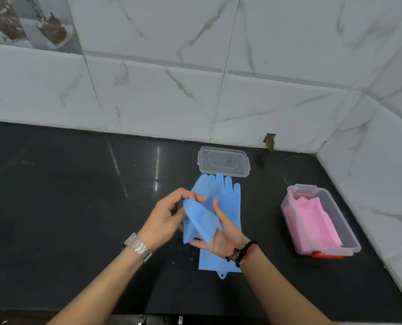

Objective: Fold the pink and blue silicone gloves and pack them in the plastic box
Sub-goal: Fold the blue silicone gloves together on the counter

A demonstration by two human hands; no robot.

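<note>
Hands meet over the tabletop (78,207), left hand (164,219) and right hand (225,233) each with a pinching grip on the folded blue glove (198,222), plastic box (349,233) at three o'clock, nearer the right.

Left hand (166,215) pinching, right hand (225,233) palm up, fingers (196,241) gripping

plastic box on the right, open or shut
Open. The plastic box has no lid on; the clear lid lies apart on the counter by the wall, and pink gloves show inside.
</note>
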